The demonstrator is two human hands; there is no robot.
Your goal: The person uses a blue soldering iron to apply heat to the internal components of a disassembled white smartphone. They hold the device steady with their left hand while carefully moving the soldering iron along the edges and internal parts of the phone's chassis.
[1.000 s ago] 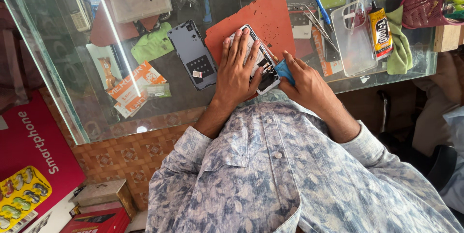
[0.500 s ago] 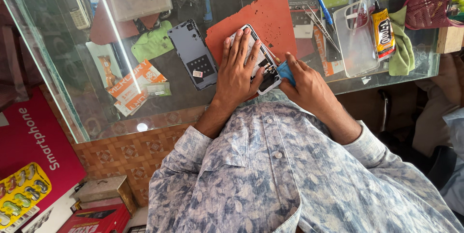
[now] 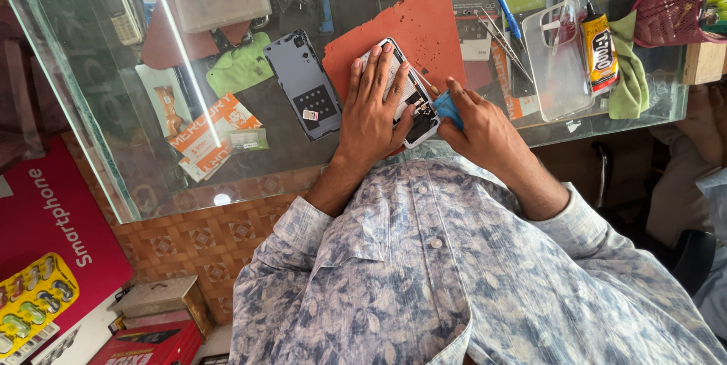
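Head camera shows the left hand (image 3: pixel 376 111) pressed flat, fingers spread, on an opened phone (image 3: pixel 405 94) lying on an orange mat (image 3: pixel 424 20), while the right hand (image 3: pixel 485 134) just beside it pinches what seems a small blue tool (image 3: pixel 448 108) at the phone's edge, the removed grey back cover (image 3: pixel 304 85) left of both.

Under the left hand (image 3: pixel 376 111) lies an opened phone (image 3: pixel 409 100) with a white rim and dark insides, on a rust-red mat (image 3: pixel 424 20). The right hand (image 3: pixel 485 130) pinches a bright blue tool (image 3: pixel 448 107). Left of the left hand lies a grey-blue back cover (image 3: pixel 303 81); below both hands, a pale blue floral-patterned shirt (image 3: pixel 424 282).
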